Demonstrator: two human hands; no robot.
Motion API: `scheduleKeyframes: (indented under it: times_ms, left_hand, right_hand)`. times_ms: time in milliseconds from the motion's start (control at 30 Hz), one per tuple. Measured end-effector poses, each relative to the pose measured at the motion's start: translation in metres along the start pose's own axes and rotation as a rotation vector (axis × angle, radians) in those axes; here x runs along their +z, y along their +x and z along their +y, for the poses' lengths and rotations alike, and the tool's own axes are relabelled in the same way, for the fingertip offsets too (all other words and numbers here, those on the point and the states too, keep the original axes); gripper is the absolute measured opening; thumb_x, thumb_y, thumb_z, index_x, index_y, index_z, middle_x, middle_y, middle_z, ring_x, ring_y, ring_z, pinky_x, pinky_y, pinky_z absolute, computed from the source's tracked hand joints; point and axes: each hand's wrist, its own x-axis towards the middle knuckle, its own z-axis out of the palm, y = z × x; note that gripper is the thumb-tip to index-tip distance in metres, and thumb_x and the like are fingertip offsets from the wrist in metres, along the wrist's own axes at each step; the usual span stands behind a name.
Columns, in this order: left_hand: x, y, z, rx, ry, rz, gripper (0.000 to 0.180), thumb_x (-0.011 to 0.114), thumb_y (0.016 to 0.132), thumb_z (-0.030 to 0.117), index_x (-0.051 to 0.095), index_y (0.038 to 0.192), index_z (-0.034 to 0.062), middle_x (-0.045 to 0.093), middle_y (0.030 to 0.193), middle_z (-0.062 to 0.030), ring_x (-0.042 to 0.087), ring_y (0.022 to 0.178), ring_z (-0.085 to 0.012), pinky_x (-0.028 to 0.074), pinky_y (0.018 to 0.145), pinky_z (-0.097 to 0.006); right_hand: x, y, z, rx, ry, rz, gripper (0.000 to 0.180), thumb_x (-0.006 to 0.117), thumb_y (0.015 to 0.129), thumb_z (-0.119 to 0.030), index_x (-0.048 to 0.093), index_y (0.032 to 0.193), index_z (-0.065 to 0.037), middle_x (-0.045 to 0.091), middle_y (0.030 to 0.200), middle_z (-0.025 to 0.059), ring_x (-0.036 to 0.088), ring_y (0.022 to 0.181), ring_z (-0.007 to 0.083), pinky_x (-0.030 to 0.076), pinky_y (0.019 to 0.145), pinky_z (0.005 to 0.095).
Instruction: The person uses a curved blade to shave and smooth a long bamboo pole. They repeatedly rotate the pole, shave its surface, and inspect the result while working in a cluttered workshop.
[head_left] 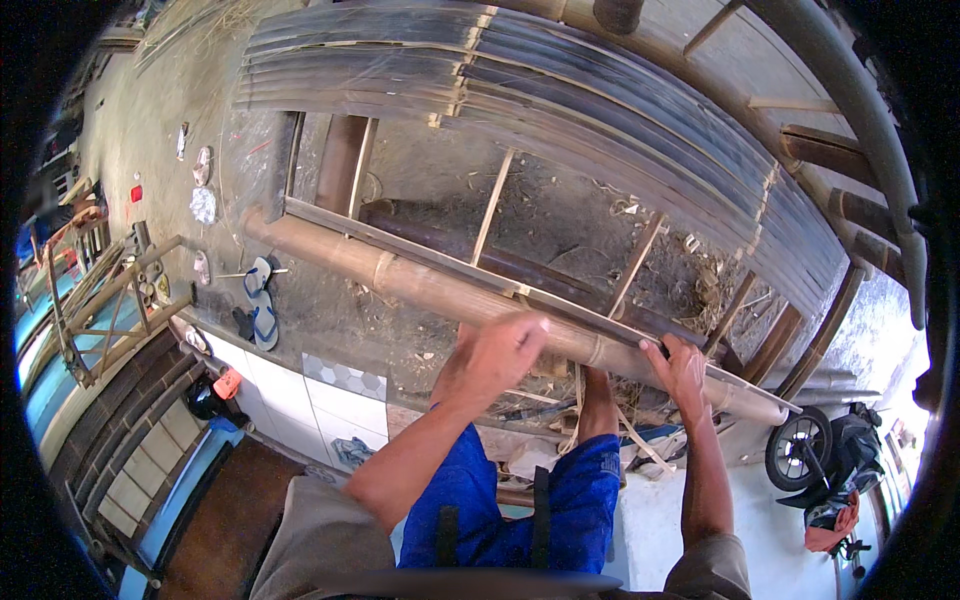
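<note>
A thick bamboo pole (400, 280) forms the near edge of a large bamboo frame and runs from the upper left to the lower right. My left hand (497, 352) rests on this pole near its middle, fingers curled over it. My right hand (680, 366) grips the pole further right, next to a thin flat slat (470, 262) laid along the pole's top. Split bamboo slats (560, 110) cover the far part of the frame. Thin cross sticks (492, 205) span the open part. My knee in blue shorts (520, 500) is below the pole.
A pair of blue sandals (262, 300) lies on the ground at left. A bamboo chair frame (110, 310) stands at far left. A motorcycle (825, 455) is parked at lower right. Bamboo scraps (640, 440) lie under the pole. Tiled floor (300, 400) runs below.
</note>
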Motion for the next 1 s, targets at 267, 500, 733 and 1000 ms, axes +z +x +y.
scheduleKeyframes:
  times_ms: [267, 500, 733, 1000]
  left_hand:
    - [-0.007, 0.037, -0.029, 0.066, -0.338, 0.336, 0.018, 0.055, 0.101, 0.015, 0.066, 0.101, 0.0, 0.065, 0.084, -0.0042, 0.057, 0.075, -0.0158, 0.046, 0.066, -0.03]
    - [0.042, 0.017, 0.045, -0.541, -0.994, 0.111, 0.024, 0.056, 0.102, 0.03, 0.056, 0.086, 0.0125, 0.048, 0.064, 0.0056, 0.044, 0.055, -0.003, 0.035, 0.046, -0.022]
    - [-0.078, 0.034, -0.039, -0.197, -0.005, 0.641, 0.035, 0.061, 0.098, 0.025, 0.053, 0.123, 0.0019, 0.062, 0.081, -0.01, 0.058, 0.073, -0.0166, 0.05, 0.07, -0.034]
    - [-0.197, 0.04, -0.14, -0.432, 0.432, 0.591, 0.035, 0.061, 0.094, 0.031, 0.059, 0.11, -0.0006, 0.07, 0.089, -0.0243, 0.068, 0.091, -0.0428, 0.049, 0.082, -0.051]
  right_hand:
    - [0.019, -0.003, 0.004, 0.022, 0.038, -0.035, 0.049, 0.067, 0.089, -0.048, 0.062, 0.077, -0.001, 0.064, 0.077, 0.0249, 0.062, 0.075, 0.0465, 0.047, 0.065, 0.0519]
    - [0.02, 0.001, 0.0, 0.116, 0.04, -0.089, 0.048, 0.068, 0.089, -0.048, 0.063, 0.077, -0.001, 0.065, 0.073, 0.0247, 0.064, 0.07, 0.0453, 0.048, 0.063, 0.0526]
    - [0.018, 0.006, 0.007, 0.066, 0.049, -0.089, 0.05, 0.069, 0.086, -0.052, 0.07, 0.087, -0.002, 0.065, 0.074, 0.0252, 0.065, 0.07, 0.0453, 0.049, 0.062, 0.0514]
    - [0.006, 0.008, -0.053, -0.015, 0.149, -0.086, 0.046, 0.073, 0.084, -0.046, 0.067, 0.086, 0.0, 0.062, 0.071, 0.0257, 0.064, 0.067, 0.0446, 0.048, 0.059, 0.0489]
